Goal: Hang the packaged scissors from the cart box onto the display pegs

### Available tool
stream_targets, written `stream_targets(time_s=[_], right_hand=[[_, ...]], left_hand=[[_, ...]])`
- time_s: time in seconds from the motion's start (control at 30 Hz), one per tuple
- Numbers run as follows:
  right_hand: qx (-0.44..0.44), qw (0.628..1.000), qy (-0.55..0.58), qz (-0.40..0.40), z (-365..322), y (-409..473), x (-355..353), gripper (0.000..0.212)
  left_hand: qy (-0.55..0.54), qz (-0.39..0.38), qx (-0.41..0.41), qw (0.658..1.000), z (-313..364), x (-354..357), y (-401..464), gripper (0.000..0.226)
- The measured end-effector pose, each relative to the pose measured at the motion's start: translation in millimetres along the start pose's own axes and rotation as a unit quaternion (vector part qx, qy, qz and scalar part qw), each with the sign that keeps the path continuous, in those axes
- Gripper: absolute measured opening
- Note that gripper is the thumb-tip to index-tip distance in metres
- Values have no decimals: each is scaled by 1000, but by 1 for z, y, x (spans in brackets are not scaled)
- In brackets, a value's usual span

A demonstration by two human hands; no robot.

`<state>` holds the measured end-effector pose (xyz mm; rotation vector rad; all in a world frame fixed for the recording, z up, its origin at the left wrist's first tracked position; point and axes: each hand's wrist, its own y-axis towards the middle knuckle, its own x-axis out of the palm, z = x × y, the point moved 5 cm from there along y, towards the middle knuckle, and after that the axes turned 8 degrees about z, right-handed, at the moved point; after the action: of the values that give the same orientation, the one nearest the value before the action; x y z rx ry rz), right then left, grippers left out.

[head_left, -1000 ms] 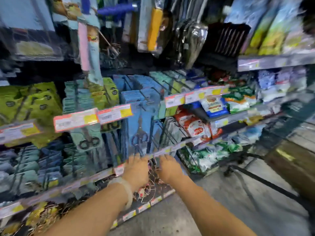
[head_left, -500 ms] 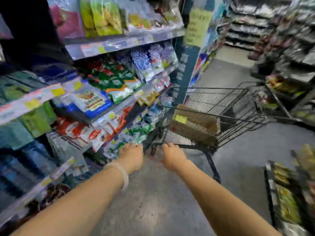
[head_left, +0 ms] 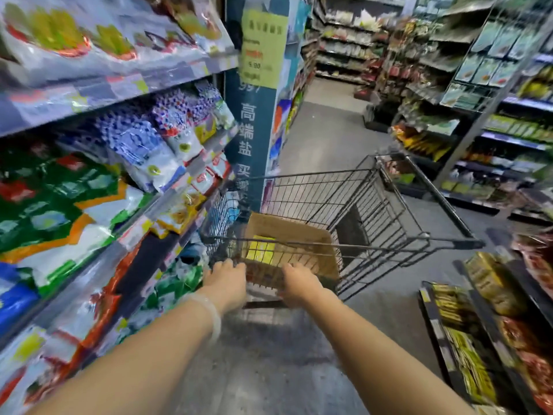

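Both hands reach out with loose fingers, left hand and right hand, right near the box in the cart.

We have both bare arms stretched forward and a little downward, running side by side from the near edge toward the middle of the scene. Our left hand lies palm down, knuckles up, its fingers reaching far and slightly bent; whether they hold anything we cannot tell. A pale translucent bangle circles the left wrist. Our right hand sits just to the right of it, at the same depth, also back-up, with its fingers curling downward at the tips. The two hands are near each other but apart.
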<state>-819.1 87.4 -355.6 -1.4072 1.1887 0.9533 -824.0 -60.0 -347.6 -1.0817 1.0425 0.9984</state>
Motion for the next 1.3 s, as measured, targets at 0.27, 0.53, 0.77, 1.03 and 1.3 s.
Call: stream_targets(time_s=[0.27, 0.53, 0.77, 1.03, 1.3], right_hand=[[4, 1000, 18, -6, 7, 144, -23, 49], [34, 995, 52, -75, 48, 281, 22, 51], [88, 968, 91, -215, 87, 377, 102, 46], [150, 932, 188, -270, 110, 449, 201, 46], [267, 903, 233, -245, 125, 472, 273, 67]], left_hand=[[-8, -21, -8, 1000, -13, -24, 142, 53], [-19, -64, -28, 997, -18, 11, 262, 50], [-45, -154, -98, 982, -26, 70, 372, 45], [-58, -169, -128, 976, -21, 151, 453, 43], [-66, -172, -159, 970, -40, 188, 467, 62]])
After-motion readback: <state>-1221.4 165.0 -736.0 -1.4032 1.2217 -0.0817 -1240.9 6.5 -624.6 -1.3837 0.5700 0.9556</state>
